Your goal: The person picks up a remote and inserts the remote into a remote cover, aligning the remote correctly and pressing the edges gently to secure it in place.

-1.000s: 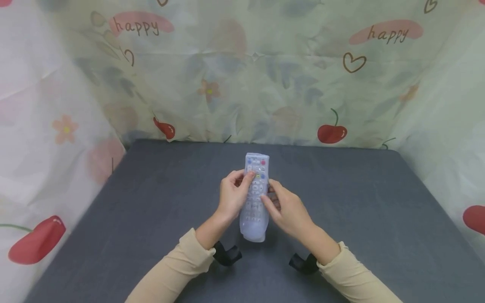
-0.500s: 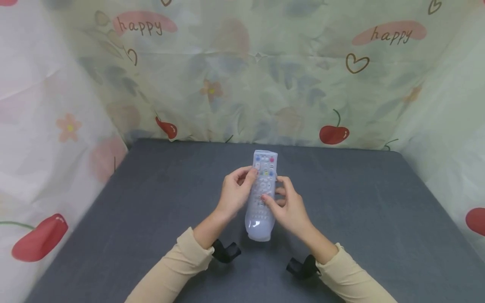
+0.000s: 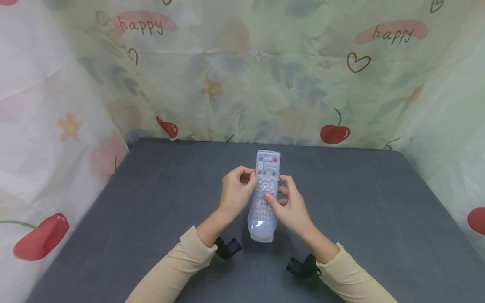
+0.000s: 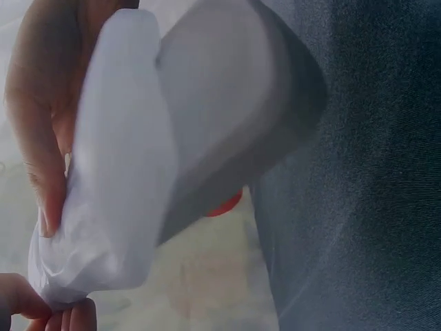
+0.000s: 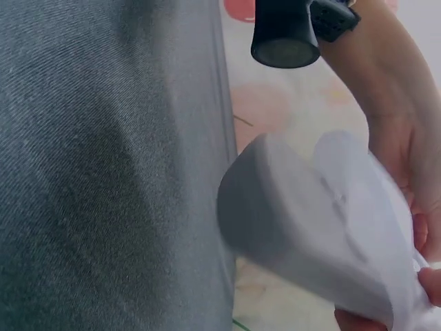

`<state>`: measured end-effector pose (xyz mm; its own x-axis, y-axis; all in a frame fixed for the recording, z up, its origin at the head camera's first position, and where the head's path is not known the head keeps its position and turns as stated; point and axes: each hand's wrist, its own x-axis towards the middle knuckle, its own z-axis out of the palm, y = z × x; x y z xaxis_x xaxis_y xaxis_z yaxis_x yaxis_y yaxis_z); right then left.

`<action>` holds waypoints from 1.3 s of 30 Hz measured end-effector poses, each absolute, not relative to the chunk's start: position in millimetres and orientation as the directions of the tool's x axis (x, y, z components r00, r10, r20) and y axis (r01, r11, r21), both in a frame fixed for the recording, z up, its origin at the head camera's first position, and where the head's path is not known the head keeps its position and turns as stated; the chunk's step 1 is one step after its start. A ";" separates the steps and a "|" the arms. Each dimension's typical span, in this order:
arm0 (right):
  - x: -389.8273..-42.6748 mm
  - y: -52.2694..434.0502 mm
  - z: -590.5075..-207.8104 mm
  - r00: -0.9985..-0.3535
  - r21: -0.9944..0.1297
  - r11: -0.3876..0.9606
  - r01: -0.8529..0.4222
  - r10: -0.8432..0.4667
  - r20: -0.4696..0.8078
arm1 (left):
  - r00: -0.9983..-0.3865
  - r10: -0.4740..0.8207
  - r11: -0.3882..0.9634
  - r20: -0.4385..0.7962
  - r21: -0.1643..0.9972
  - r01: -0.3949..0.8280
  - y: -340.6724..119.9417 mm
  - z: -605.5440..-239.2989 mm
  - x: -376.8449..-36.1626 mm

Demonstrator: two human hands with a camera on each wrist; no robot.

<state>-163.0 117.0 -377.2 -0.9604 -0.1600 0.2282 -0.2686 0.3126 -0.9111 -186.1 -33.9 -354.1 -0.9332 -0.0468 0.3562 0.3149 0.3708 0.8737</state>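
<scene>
A whitish remote control (image 3: 266, 185) with coloured buttons near its far end is held up over the table in the head view. It is in a translucent cover (image 4: 124, 152). Both wrist views show a pale flap of this cover standing off the remote's near end, whose thick grey-white body sticks out beside it. My left hand (image 3: 235, 191) pinches the cover's left edge between thumb and forefinger. From the right, my right hand (image 3: 293, 210) grips the remote, its thumb over the buttons and its fingers at the side and partly hidden behind.
Beneath the hands is a dark grey table (image 3: 182, 181). Printed cloth (image 3: 257, 97) with cherries and hearts hangs behind and at both sides. A black wrist mount (image 3: 227, 248) sits under the left cuff, another mount (image 3: 301, 267) under the right.
The remote has shifted slightly right. My left thumb has slid off its buttons to the left edge, meeting the forefinger there. The right hand keeps its grip.
</scene>
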 end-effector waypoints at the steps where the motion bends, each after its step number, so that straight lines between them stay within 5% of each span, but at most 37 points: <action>1: -163.0 116.6 -376.9 -0.961 -0.914 0.306 -0.267 -0.155 0.228 | -0.930 -0.044 0.381 0.365 0.867 0.322 -33.4 -353.2 -185.6; 22: -166.3 117.3 -369.9 -0.970 -0.933 0.270 -0.237 -0.117 0.212 | -0.915 0.010 0.409 0.404 0.833 0.372 -33.4 -347.7 -184.7; 31: -165.6 120.5 -370.5 -0.970 -0.922 0.319 -0.219 -0.177 0.169 | -0.980 0.090 0.419 0.176 0.886 0.197 -41.4 -343.1 -189.4; 39: -165.5 122.8 -370.7 -0.952 -0.924 0.298 -0.237 -0.260 0.160 | -0.989 0.096 0.355 0.109 0.925 0.136 -44.5 -345.0 -191.1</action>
